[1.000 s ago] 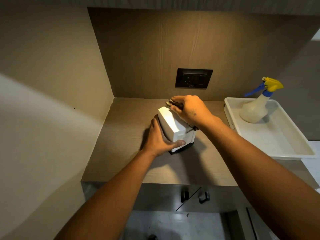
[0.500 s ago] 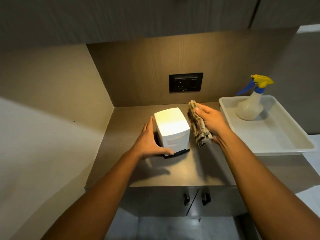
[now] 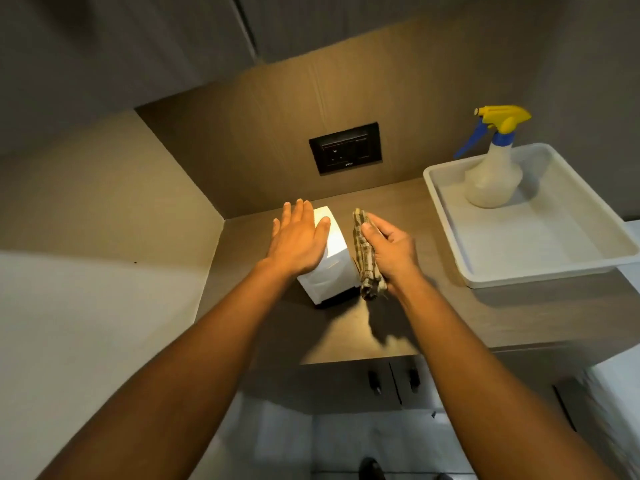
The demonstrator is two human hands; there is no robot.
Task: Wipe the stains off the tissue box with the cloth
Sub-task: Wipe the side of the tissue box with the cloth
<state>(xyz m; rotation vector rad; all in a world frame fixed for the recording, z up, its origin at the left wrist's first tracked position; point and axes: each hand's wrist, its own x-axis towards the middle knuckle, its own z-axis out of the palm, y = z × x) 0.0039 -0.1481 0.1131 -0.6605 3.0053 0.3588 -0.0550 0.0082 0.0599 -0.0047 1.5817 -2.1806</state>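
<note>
Now | left hand (image 3: 300, 241) flat, fingers spread, over tissue box (image 3: 332, 268) | right hand (image 3: 391, 252) grip clasps cloth (image 3: 364, 255)

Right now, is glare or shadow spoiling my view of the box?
Head view: overhead light blows out the tissue box top to white, hiding any stains there; left hand covers part; cloth in right hand reads sharp; shadows fall toward the counter front edge; wide-angle bends the walls.

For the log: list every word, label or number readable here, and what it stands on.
Nothing can be read.
Wall socket plate: a small pale mark at its lower edge, too small and blurred to read.
Tissue box, spray bottle, white tray: no print visible.
</note>
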